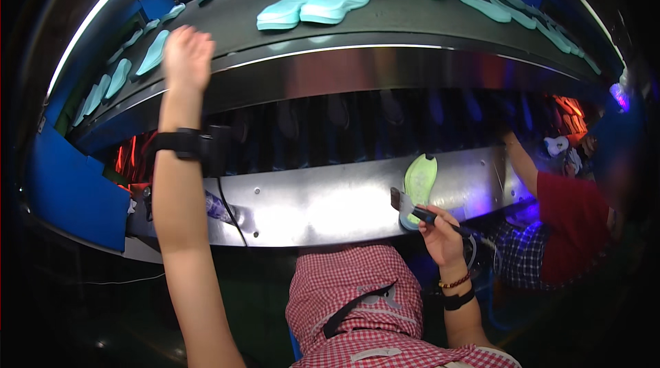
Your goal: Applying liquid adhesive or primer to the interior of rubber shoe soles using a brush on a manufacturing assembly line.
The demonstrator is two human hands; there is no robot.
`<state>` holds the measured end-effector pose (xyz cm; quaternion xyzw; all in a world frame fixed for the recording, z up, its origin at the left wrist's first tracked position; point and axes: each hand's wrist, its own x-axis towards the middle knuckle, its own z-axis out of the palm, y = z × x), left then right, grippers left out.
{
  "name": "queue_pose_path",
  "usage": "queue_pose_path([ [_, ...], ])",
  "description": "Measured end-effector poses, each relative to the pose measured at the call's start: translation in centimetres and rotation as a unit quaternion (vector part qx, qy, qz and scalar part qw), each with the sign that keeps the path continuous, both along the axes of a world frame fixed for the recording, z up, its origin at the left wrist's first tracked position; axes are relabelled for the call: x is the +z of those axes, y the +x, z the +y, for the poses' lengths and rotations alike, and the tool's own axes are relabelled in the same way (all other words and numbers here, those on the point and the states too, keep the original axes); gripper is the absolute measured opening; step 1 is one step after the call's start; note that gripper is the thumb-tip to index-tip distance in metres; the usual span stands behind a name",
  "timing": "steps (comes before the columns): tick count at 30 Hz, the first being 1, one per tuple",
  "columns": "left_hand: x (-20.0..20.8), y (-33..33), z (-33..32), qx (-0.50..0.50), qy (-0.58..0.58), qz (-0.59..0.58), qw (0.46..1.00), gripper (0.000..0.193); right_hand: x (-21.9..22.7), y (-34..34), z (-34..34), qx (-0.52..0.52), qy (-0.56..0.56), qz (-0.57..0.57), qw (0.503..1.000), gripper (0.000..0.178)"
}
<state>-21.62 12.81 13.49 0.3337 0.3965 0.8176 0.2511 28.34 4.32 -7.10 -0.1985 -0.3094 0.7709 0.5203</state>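
Note:
My left hand (189,57) is stretched out over the near edge of the conveyor belt, its fingers loosely extended with nothing visible in them. Close beside it on the left lies a turquoise shoe sole (153,53); I cannot tell whether they touch. Low on the right, my right hand (443,236) is closed round the black handle of a flat brush (425,215). The brush has dark bristles and a pale metal collar, and a thin hose runs near its handle end. Behind the brush, a yellow-green shoe sole (420,177) lies on the metal worktop (330,206), its lower part partly covered.
Turquoise soles (337,2) lie along the curved dark conveyor belt (234,16), some overlapping. Under it, a dark shelf carries a row of dim shoe-shaped things. A clear bottle (218,208) and a black cable (230,211) are near my left forearm. A red-sleeved co-worker (570,230) reaches in at right.

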Motion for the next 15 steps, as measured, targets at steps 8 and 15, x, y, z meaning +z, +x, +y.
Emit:
queue_pose_path([
  [8, -2.0, 5.7, 6.7, 0.273, -0.158, 0.653, 0.688, 0.047, -1.0, -0.3, 0.4, -0.061, -0.036, -0.061, 0.996, 0.020],
  [15, -3.7, 2.2, -0.4, 0.148, -0.062, 0.229, 0.960, 0.034, -1.5, -0.5, 0.9, -0.042, -0.058, -0.066, 0.995, 0.023],
])
